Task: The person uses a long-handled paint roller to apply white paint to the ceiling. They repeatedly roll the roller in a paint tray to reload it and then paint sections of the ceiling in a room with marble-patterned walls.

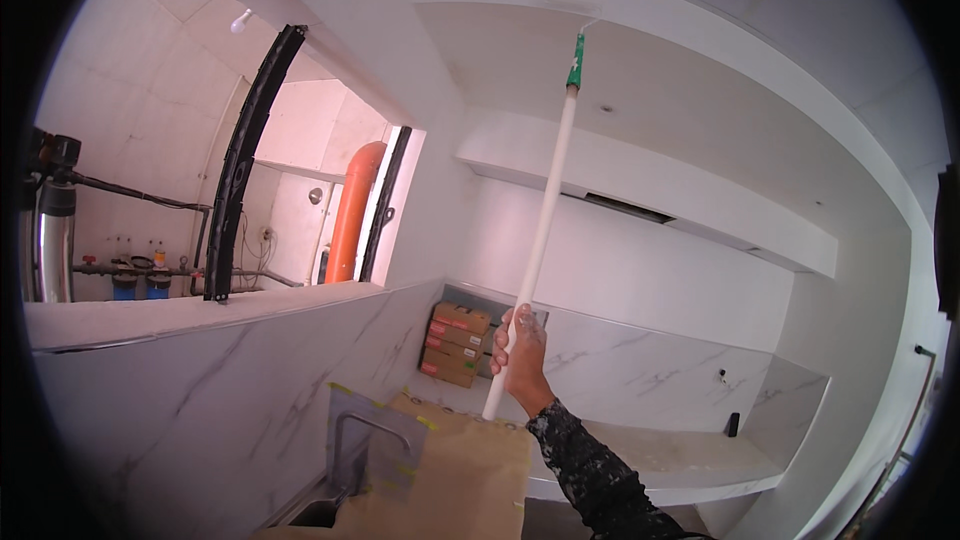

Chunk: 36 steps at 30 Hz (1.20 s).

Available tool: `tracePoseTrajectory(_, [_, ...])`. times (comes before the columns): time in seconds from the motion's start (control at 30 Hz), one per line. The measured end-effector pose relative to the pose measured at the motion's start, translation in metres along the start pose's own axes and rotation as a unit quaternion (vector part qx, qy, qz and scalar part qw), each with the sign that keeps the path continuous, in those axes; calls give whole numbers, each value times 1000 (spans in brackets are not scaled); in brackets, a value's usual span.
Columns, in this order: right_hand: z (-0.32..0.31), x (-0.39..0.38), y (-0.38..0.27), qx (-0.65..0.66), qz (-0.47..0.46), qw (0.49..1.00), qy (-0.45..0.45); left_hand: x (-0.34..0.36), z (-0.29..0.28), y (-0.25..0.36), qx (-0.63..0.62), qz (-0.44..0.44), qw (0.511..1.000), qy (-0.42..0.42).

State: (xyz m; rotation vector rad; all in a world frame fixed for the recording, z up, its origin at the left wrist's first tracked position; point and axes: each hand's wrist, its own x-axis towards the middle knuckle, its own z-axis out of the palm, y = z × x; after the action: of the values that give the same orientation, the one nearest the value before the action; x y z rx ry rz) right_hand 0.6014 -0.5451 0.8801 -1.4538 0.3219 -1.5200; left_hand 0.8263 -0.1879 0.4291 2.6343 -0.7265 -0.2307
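My right hand [520, 350] is closed around a long white extension pole [549, 195], gripping it toward its lower end. The pole slants up and slightly right. At its top sits a green paint roller handle [575, 62] with a thin wire frame, reaching the edge where the ceiling meets a white beam [640, 10]. The roller sleeve itself cannot be made out against the white surface. A dark patterned sleeve covers my right forearm. My left hand is out of view.
Brown paper [465, 470] covers the counter below, beside a plastic-wrapped faucet [375, 425] and a sink [318, 512]. Stacked cardboard boxes [455, 343] stand in the corner. On the left, a wall opening with a black frame [255, 155] shows pipes beyond. A marble-patterned counter [690, 455] runs right.
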Motion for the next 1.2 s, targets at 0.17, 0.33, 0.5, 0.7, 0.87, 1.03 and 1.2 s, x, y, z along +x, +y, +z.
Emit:
tracePoseTrajectory(0.17, [5, 26, -18, -5, 3, 1000, 6, -2, -2, 0, 2, 7, 1000, -6])
tracePoseTrajectory(0.33, [28, 87, -83, 3, -4, 1000, -3, -3, -1, 3, -13, 3, 1000, -1])
tracePoseTrajectory(0.5, [56, 119, -132, 11, -7, 1000, -18, -4, -7, 5, 3, -7, 1000, -17])
tracePoseTrajectory(0.7, [45, 110, -97, 19, -22, 999, -22, -11, -16, 8, -22, -13, 1000, -13])
tracePoseTrajectory(0.87, [2, 51, -8, -23, -15, 1000, 3, -11, -13, 4, -40, -18, 999, -16])
tracePoseTrajectory(1.03, [-18, -11, 25, -36, 1, 999, 29, -5, -2, -2, -13, 2, 1000, 11])
tracePoseTrajectory(1.2, [-27, -25, -1, -29, 3, 999, 41, -1, 5, -2, 4, 4, 1000, 14])
